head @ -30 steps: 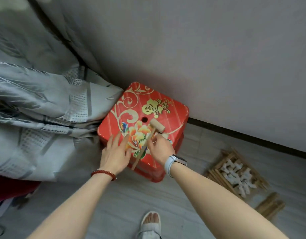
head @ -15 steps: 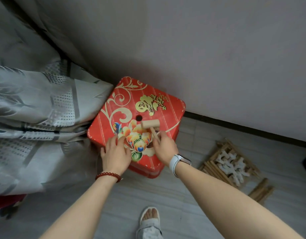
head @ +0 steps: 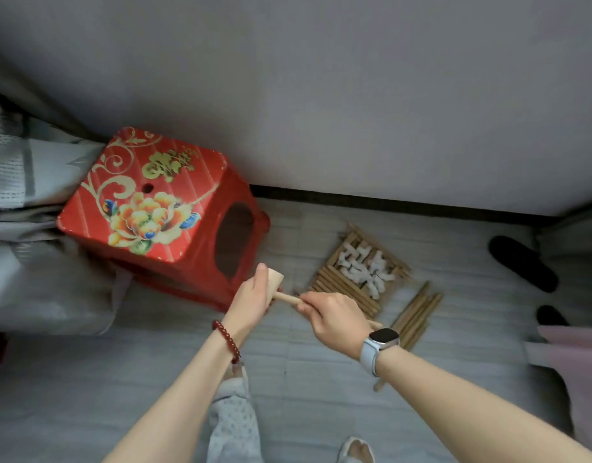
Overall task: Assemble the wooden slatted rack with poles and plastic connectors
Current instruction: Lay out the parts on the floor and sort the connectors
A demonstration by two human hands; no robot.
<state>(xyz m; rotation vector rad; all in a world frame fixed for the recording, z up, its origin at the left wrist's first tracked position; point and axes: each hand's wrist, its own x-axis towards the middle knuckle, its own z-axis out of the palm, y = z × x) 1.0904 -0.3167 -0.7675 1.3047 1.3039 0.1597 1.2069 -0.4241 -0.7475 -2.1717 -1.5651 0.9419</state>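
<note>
wooden mallet lifted off red stool, now held in both hands beside it

A single head-worn camera looks steeply down, close over the hands, toward floor and wall.

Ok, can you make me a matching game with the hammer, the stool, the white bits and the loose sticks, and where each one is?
Things:
1. wooden mallet
2. red stool
3. white connectors
4. loose poles

Places:
A. lying on the slatted panel
B. on the floor, right of the panel
C. held by the left hand and right hand
D. standing by the wall, next to the grey bedding

Pairs: 1-C, 2-D, 3-A, 4-B
</note>
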